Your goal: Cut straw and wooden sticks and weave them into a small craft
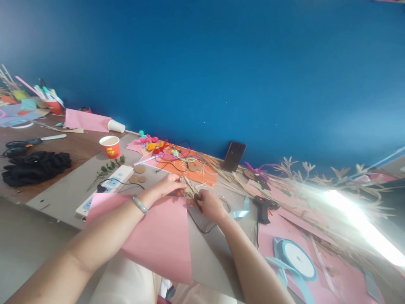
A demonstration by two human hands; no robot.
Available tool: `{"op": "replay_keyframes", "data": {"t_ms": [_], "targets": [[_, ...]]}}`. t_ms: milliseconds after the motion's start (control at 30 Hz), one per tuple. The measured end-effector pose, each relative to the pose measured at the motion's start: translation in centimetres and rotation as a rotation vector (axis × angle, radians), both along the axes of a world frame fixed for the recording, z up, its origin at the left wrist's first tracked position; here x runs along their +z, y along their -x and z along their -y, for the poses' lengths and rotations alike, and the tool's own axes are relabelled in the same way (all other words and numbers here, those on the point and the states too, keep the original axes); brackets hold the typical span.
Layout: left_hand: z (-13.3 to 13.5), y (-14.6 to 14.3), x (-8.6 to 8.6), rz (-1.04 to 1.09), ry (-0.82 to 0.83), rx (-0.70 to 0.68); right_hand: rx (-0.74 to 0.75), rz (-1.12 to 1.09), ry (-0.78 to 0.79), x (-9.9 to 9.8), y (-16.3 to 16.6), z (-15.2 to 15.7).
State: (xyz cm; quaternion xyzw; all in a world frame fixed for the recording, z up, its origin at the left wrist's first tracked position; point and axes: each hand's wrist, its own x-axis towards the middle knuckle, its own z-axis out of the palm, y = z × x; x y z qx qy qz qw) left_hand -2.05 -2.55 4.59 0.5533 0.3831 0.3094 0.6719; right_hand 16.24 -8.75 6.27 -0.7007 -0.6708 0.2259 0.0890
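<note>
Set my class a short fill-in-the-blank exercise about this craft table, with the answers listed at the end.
The wall is ____ in colour.
The right hand holds a pair of ____.
The bracelet is worn on the ____ wrist.
The white cup is not upright but lies on its ____.

Missing words: blue; scissors; left; side.

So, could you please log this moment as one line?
left hand: at pale straw, grip unclear | right hand: holding scissors | pink paper: under left forearm | glue gun: right of scissors
</note>
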Motion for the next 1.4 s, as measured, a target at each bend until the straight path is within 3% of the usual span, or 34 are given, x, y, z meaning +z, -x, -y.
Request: {"op": "replay_keyframes", "data": {"t_ms": [167,400,600,1100,1400], "targets": [[-0.1,0.1,-0.2,-0.019,0.001,0.017,0.016,-0.029,-0.012,-0.2,-0.3,-0.2],[-0.4,0.3,0.7,0.208,0.013,0.168,-0.092,0.007,-0.149,0.2,-0.7,-0.2],[-0.9,0.4,0.6,0.239,0.023,0.254,-0.042,0.003,-0.076,1.1,-0.2,0.4],[0.1,0.1,1.7,0.156,0.012,0.211,0.000,-0.042,-0.067,0.9,0.0,0.2],[0.0,0.2,1.4,0.149,0.030,0.224,0.021,-0.048,-0.052,0.7,-0.2,0.0]]}}
